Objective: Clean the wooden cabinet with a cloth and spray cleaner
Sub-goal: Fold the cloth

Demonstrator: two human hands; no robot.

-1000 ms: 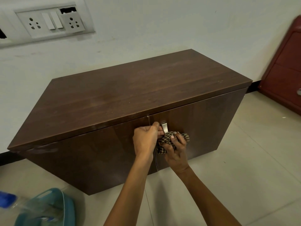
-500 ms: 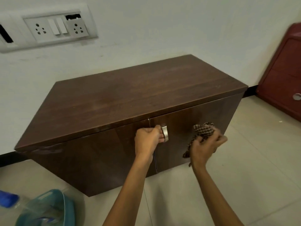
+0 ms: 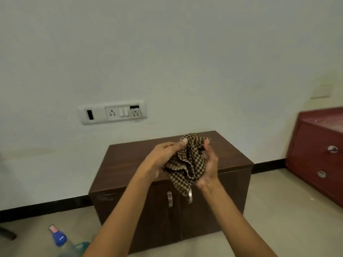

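Fingers (image 3: 182, 141) of the left hand (image 3: 163, 156) and right hand (image 3: 208, 167) clutch a bunched brown-and-tan checked cloth (image 3: 187, 162) above the dark wooden two-door cabinet (image 3: 130, 160); a blue-capped clear spray bottle (image 3: 60, 240) stands on the floor nearby.

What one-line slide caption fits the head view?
Both hands, left hand and right hand, bunch a checked cloth above the closed wooden cabinet.

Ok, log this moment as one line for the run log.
hands: left hand and right hand bunch checked cloth | cabinet: doors shut | spray bottle: on floor
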